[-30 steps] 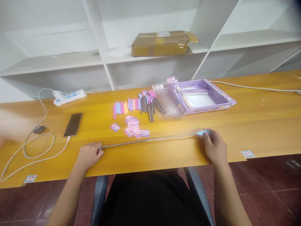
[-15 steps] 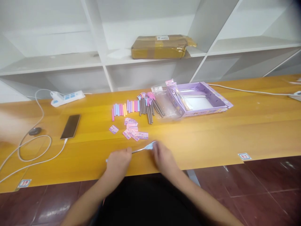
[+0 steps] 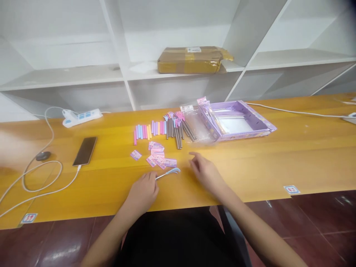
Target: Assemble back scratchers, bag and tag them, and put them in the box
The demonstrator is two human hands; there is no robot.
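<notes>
My left hand (image 3: 143, 190) is wrapped round the shaft of a back scratcher (image 3: 172, 171) with a light blue claw head, which points right. Apart from it, my right hand (image 3: 207, 171) is empty, its index finger stretched toward the back of the table. Beyond the hands lie several small printed cards (image 3: 160, 155) in a loose heap, with one card (image 3: 136, 155) off to the left. Behind them several coloured sleeves (image 3: 150, 129) form a row, beside dark rods with pink, purple and blue hand-shaped heads (image 3: 178, 128).
A purple open box (image 3: 257, 135) stands at the back right, with clear plastic bags (image 3: 198, 120) against its left side. To the left are a phone (image 3: 85, 151) on a white cable and a power strip (image 3: 82, 117). A taped carton (image 3: 191, 61) sits on the shelf.
My right hand has let go of the scratcher's blue head and moved right and up, its fingers opening. The left hand keeps its hold. The view has shifted slightly.
</notes>
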